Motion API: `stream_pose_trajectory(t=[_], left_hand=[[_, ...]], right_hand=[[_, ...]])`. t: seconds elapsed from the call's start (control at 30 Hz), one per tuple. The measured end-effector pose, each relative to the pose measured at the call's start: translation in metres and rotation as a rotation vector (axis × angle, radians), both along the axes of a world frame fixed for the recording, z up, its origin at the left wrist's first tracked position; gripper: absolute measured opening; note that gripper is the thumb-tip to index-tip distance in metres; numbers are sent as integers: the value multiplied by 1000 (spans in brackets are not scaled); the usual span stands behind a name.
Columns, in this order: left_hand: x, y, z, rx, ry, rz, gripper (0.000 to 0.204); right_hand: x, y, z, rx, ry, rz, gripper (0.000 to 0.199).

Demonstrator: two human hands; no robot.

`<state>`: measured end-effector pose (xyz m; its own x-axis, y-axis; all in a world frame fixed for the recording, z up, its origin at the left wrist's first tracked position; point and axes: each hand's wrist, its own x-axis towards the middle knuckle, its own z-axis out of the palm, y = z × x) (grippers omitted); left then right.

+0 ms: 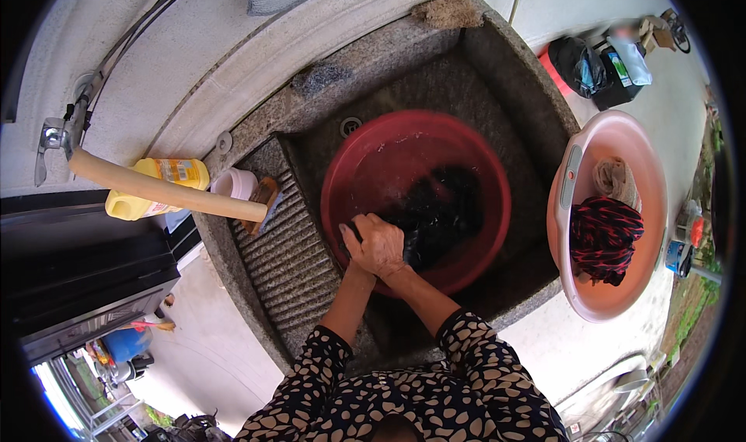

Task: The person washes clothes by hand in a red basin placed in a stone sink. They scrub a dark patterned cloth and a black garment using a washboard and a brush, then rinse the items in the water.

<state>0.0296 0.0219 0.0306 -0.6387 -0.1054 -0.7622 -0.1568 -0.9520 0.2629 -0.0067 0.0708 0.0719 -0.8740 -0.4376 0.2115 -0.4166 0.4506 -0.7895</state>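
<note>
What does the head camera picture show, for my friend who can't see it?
Two hands, left hand and right hand, press together on dark wet cloth in a red basin inside a stone sink. A pink basin with striped cloth sits to the right.

The red basin fills most of the stone sink. Left of the basin the ribbed washboard lies open; a scrub brush blocks its top end.
</note>
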Motion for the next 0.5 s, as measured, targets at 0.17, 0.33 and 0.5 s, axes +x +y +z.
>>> stream_pose_trajectory(t=[0.17, 0.33, 0.5], left_hand=[[-50, 0, 47, -154, -99, -15, 55], [-46, -23, -52, -1503, -211, -541, 70], [-53, -12, -83, -1877, -370, -1047, 59]], right_hand=[[-124, 52, -83, 322, -94, -279, 32], [-110, 33, -99, 638, -91, -373, 61], [-102, 46, -136, 750, 57, -33, 67]])
